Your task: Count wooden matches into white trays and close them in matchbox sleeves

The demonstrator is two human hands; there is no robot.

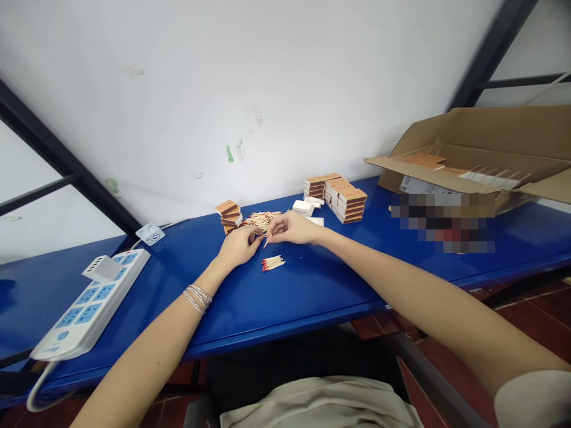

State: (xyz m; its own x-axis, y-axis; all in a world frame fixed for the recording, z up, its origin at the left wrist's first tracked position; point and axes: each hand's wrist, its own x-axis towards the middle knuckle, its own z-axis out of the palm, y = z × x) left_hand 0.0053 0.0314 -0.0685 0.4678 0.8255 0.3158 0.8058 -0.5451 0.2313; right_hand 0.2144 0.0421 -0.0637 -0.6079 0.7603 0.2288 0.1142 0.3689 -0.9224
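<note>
My right hand [292, 229] pinches a single match [267, 240] between thumb and fingertips, its end tilted down above the blue table. Close by on the left is my left hand [241, 245], its fingers curled and thumb against the index finger; whatever it may hold is hidden. Just behind both hands lies a loose heap of matches [265, 219]. In front of them, a small row of matches [273, 263] lies flat with red heads pointing left. A short stack of orange matchboxes [228, 214] stands beyond my left hand.
Stacked matchboxes [345, 199] and white inner trays [303, 207] sit behind my right hand. An open cardboard box [495, 137] with more boxes occupies the right. On the left lie a white power strip [93, 303] and a small white plug device [150, 234]. A wall closes the back.
</note>
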